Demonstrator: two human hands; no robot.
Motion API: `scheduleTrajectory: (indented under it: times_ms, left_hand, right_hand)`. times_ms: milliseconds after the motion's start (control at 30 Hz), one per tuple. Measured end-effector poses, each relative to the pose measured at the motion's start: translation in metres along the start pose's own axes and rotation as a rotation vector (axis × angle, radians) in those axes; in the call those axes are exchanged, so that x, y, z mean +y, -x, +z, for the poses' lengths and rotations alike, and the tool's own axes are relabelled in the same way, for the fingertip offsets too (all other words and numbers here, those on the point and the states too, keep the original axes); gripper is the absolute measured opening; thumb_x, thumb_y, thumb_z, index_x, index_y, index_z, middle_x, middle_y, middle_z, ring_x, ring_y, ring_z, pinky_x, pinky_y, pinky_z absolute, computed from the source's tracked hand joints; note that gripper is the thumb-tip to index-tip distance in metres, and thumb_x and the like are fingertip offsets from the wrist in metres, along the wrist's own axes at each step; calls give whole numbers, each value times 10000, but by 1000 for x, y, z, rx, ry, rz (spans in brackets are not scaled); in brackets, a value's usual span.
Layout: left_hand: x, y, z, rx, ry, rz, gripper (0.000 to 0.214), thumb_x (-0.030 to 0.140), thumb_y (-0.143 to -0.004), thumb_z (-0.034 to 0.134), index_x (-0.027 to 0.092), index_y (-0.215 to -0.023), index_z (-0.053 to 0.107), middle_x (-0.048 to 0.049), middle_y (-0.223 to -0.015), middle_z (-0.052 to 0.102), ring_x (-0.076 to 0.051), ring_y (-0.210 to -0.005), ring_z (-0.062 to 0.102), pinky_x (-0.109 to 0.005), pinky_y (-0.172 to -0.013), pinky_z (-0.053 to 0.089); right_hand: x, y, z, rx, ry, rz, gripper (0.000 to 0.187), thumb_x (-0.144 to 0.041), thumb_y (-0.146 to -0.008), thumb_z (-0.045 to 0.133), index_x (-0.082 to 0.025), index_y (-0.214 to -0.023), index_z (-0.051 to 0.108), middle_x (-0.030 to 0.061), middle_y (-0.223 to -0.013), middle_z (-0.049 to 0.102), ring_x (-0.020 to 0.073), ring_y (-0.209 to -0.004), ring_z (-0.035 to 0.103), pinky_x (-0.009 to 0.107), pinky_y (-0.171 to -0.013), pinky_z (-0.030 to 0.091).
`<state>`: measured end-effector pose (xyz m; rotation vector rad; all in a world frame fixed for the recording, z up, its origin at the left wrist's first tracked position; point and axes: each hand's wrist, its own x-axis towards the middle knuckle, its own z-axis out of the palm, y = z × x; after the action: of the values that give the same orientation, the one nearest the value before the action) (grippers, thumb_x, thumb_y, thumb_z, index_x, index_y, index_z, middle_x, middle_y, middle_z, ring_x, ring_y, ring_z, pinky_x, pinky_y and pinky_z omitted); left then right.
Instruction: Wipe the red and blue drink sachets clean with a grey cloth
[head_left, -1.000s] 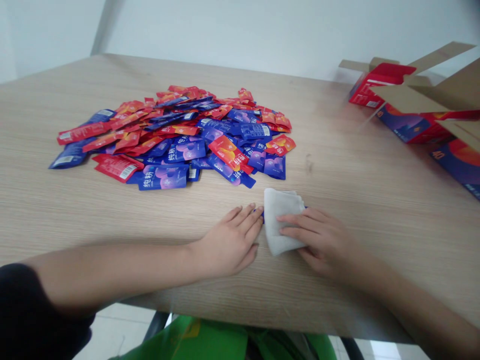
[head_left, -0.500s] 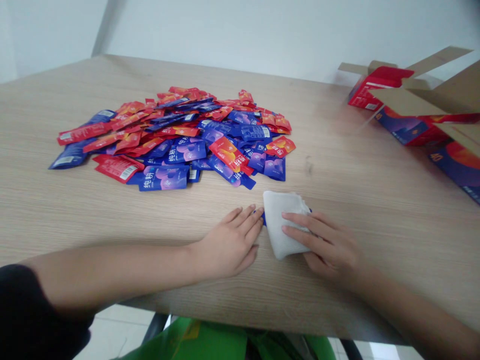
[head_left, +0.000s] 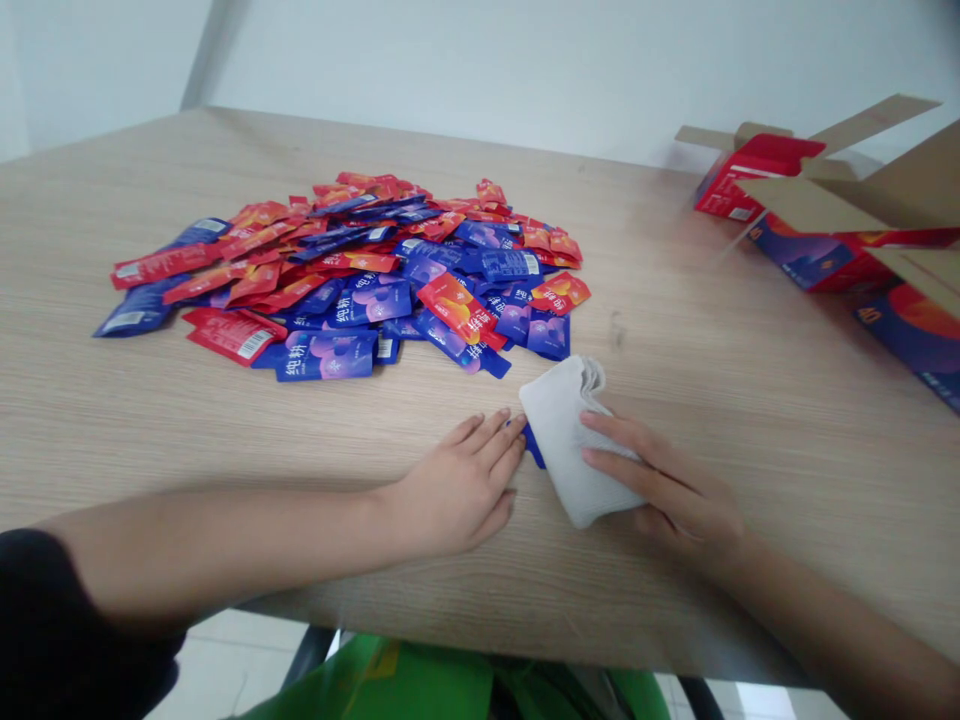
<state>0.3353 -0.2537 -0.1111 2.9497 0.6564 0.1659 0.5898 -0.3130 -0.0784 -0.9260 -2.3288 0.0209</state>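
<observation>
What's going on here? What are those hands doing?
Someone's right hand is resting on a folded white cloth, with a blue sachet poking out from under it. The left hand lies flat on the wooden table right beside it. A big pile of red and blue sachets sits nearby.

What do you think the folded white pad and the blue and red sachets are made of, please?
The white pad looks like matte tissue or nonwoven cloth, given its soft crinkled edge. The sachets seem glossy printed plastic film, perhaps foil-lined, given their sheen and creases.
</observation>
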Motion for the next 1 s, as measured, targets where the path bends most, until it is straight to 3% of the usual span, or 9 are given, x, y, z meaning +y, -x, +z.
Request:
scheduleTrajectory:
  times_ms: [233, 367, 467, 533, 633, 733, 867, 933, 1000]
  left_hand:
    - [0, -1, -1, -14, 22, -3, 543, 324, -931, 445, 25, -1383, 454, -218, -1510, 387, -354, -1413, 348, -491, -1147, 318]
    - [0, -1, -2, -19, 25, -7, 544, 320, -927, 447, 24, -1383, 453, -217, -1511, 386, -358, -1410, 352, -492, -1147, 319]
    - [0, -1, -2, -24, 23, -11, 546, 315, -919, 460, 26, -1383, 452, -215, -1513, 383, -357, -1411, 351, -492, -1149, 316]
    - [0, 0, -2, -21, 21, -7, 544, 320, -919, 461, 28, -1379, 456, -215, -1513, 383, -355, -1412, 350, -491, -1149, 315]
    - [0, 0, -1, -11, 14, -4, 531, 323, -929, 443, 26, -1368, 466, -221, -1506, 391, -357, -1408, 356, -497, -1142, 324]
    - [1, -1, -1, -5, 3, -3, 533, 320, -932, 436, 17, -1369, 465, -233, -1494, 404, -369, -1396, 372, -508, -1128, 342]
    - [1, -2, -1, 15, -8, 0, 539, 309, -932, 440, 5, -1377, 456, -248, -1477, 421, -369, -1389, 384, -501, -1124, 349]
    - [1, -2, -1, 15, -2, 0, 531, 306, -930, 446, 13, -1373, 462, -243, -1480, 420, -365, -1391, 382, -498, -1126, 347]
    - [0, -1, -1, 8, 10, 1, 523, 306, -928, 451, 28, -1371, 467, -229, -1489, 415, -357, -1394, 381, -499, -1130, 343]
  right_hand:
    - [8, 0, 10, 19, 61, 113, 530, 4, -751, 432, -208, -1183, 655, 88, -1261, 650, 262, -1202, 576, 508, -985, 515]
    - [10, 1, 4, -191, 171, 175, 518, -6, -675, 467, -203, -1095, 696, 69, -1244, 662, 291, -1053, 604, 547, -872, 514]
    - [12, 0, -11, -303, 232, 179, 569, -1, -657, 470, -285, -1088, 711, 42, -1407, 543, 336, -1134, 549, 591, -871, 457]
    - [12, 0, -22, -279, 214, 169, 565, 7, -683, 462, -322, -1071, 708, 29, -1456, 483, 340, -1199, 511, 590, -897, 431]
    - [10, -2, -28, -116, 112, 178, 472, -14, -760, 476, -272, -1109, 661, 68, -1366, 547, 296, -1188, 528, 526, -926, 448]
    - [4, -6, -15, -61, 28, 149, 418, -129, -844, 527, -193, -1255, 572, 125, -1371, 532, 293, -1247, 494, 504, -988, 446]
    - [1, -14, 10, -209, 58, 25, 563, -338, -863, 604, -130, -1374, 493, 185, -1521, 364, 346, -1401, 326, 559, -1090, 354]
    - [3, -16, 13, -237, 71, 28, 569, -372, -850, 626, -120, -1349, 522, 187, -1465, 449, 338, -1370, 386, 558, -1101, 344]
    - [5, -17, 8, -219, 65, 72, 466, -320, -852, 619, -152, -1285, 576, 138, -1304, 612, 289, -1235, 541, 515, -1072, 397]
